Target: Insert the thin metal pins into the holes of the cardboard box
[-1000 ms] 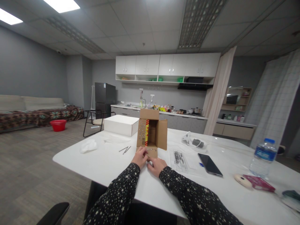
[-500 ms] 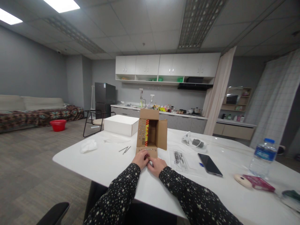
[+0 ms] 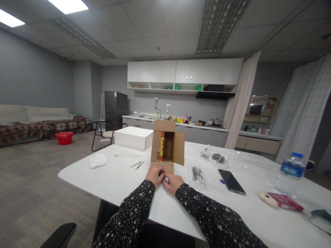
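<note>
An open cardboard box (image 3: 179, 148) stands on the white table in front of me, its opening towards me and its flaps spread. Small light dots line its left flap and the front flap (image 3: 169, 168), beside a red and yellow printed strip (image 3: 162, 147). Over the near edge of the front flap, my left hand (image 3: 155, 175) has its fingers curled inward. Close against it, my right hand (image 3: 173, 182) is closed too, fingertips meeting the left ones. Whatever sits between the fingertips is hidden or too small to name.
Thin dark rods (image 3: 138, 165) and crumpled white tissue (image 3: 97, 161) lie to the left, near a white box (image 3: 133, 137). On the right are a clear plastic case (image 3: 198, 176), a phone (image 3: 231, 181), a white cable bundle (image 3: 216, 157), a maroon packet (image 3: 286, 201) and a water bottle (image 3: 290, 175).
</note>
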Demonstrator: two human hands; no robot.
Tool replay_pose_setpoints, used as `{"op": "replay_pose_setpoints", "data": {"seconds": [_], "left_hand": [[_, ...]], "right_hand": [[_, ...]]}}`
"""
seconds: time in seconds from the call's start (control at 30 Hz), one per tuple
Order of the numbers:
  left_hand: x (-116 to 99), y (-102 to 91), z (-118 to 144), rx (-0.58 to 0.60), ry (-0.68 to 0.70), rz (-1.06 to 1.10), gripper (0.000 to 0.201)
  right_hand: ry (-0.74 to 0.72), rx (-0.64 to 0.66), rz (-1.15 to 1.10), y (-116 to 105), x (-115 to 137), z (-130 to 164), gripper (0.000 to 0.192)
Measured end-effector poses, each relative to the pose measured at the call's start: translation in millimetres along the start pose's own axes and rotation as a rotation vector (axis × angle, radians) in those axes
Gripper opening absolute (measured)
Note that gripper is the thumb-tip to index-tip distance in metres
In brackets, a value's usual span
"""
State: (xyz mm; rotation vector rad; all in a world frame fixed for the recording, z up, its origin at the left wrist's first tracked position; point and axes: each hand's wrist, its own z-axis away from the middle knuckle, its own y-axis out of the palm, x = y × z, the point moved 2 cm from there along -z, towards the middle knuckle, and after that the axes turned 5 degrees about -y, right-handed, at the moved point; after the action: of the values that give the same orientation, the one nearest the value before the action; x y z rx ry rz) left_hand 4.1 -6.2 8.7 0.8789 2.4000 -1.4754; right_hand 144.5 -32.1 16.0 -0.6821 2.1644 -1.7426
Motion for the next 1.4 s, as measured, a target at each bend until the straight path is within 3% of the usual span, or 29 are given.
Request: {"op": "replay_pose_setpoints", "data": {"seconds": [0.3, 0.77, 1.13, 1.4], "left_hand": [[4.1, -1.9, 0.5, -0.111, -0.127, -0.061, 0.026], [8.1, 3.1, -3.1, -0.116, -0.060, -0.014, 0.028], [2.8, -2.1, -3.7, -0.205, 0.004, 0.008, 0.029], [3.2, -5.1, -5.2, -0.340, 0.060, 0.057, 0.022]], "right_hand": [[0.001, -0.010, -0.029, 1.7, -0.5, -0.6, 0.035], [0.017, 0.005, -0.035, 0.0, 0.2, 0.2, 0.036], [0.010, -0.002, -0.028, 1.1, -0.1, -0.3, 0.037], [0.011, -0.012, -0.027, 1.5, -1.2, 0.3, 0.037]]}}
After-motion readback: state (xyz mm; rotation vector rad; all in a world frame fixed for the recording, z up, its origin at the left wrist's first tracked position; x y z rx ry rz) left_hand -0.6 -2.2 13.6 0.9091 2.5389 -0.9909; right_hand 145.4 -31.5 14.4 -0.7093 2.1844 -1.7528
